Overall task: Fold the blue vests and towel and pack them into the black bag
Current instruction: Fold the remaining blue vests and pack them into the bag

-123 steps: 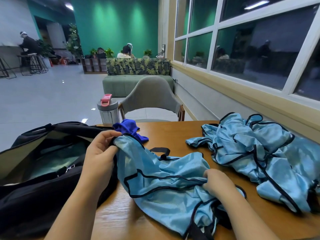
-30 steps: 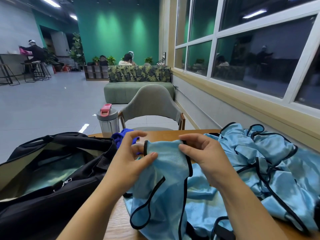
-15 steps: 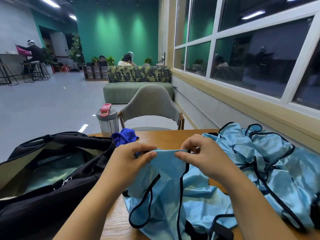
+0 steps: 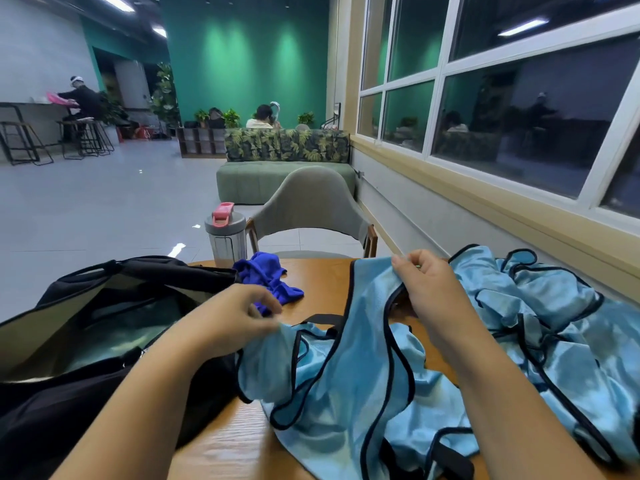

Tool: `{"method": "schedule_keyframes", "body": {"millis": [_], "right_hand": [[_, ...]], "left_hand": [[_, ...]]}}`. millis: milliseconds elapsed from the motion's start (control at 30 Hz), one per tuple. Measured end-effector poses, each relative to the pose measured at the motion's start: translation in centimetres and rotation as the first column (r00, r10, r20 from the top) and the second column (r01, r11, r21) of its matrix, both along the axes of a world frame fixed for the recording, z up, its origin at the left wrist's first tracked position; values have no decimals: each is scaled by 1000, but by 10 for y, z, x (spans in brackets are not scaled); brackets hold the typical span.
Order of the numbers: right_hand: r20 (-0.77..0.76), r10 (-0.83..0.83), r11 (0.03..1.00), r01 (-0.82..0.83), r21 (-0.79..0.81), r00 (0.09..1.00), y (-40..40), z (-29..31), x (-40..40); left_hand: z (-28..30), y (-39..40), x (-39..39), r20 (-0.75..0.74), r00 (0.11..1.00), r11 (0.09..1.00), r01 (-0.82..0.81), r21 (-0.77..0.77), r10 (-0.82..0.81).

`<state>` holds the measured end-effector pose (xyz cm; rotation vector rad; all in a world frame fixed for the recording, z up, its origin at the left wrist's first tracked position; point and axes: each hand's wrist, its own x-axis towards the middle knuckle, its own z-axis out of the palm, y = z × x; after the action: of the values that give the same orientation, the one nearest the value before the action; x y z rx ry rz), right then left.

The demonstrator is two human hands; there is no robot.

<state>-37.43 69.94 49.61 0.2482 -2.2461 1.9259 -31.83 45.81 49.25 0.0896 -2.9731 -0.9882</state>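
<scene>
Vest (image 4: 349, 372): on the bench (image 4: 322, 282), long axis running away from the person.
Right hand (image 4: 420, 285): pinches its far edge.
Left hand (image 4: 239, 317): pinches the near-left edge (beside the bag (image 4: 79, 327)).

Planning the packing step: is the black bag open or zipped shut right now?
Open. The black bag gapes at the top, its pale lining and inside visible beside the left hand.
</scene>
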Motion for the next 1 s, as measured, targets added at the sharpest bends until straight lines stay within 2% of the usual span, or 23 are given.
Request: {"method": "schedule_keyframes", "body": {"millis": [67,100,133,200,233,300,367,400,500,567,633,700,833,933,1000], "right_hand": [[-52,-11,1000,10,-10,999,-5,9,-6],[-92,-28,999,26,-19,995,-7,17,-9],[-140,-51,998,46,-39,989,-9,25,-10],[-267,-112,993,96,-73,957,-13,45,-12],[-334,-137,990,113,-90,933,-14,55,-11],[-464,-176,983,128,-133,868,-16,76,-6],[-517,-177,981,108,-161,837,-17,88,-2],[-514,-153,986,92,-142,844,-18,90,0],[-418,-38,999,19,-50,908,-23,80,5],[-355,7,1000,-13,-14,935,-23,68,10],[-299,26,1000,-23,12,954,-23,56,15],[-248,42,999,-42,6,968,-25,47,20],[-160,116,990,-127,-58,980,-29,37,30],[-124,125,990,-132,-43,984,-31,30,38],[-111,94,994,-98,-36,989,-33,26,43]], "left_hand": [[12,1,-4,-110,991,965,-48,258,78],[21,3,-7,-158,979,910,-55,411,131],[32,5,-7,-209,963,828,-24,560,169],[59,13,-3,-319,922,606,128,785,219],[72,19,1,-365,901,501,210,839,233],[94,26,9,-466,851,413,344,843,243],[103,29,15,-551,807,432,429,794,212],[103,29,17,-592,787,475,458,751,177],[88,31,21,-675,738,705,466,535,24],[74,34,23,-703,709,848,401,346,-48],[61,35,20,-726,678,942,307,133,-119],[51,35,20,-693,697,959,281,32,-181],[42,41,27,-598,760,950,314,-6,-255],[35,47,30,-614,721,942,308,-132,-321],[30,52,32,-652,686,938,322,-126,-323]]}}
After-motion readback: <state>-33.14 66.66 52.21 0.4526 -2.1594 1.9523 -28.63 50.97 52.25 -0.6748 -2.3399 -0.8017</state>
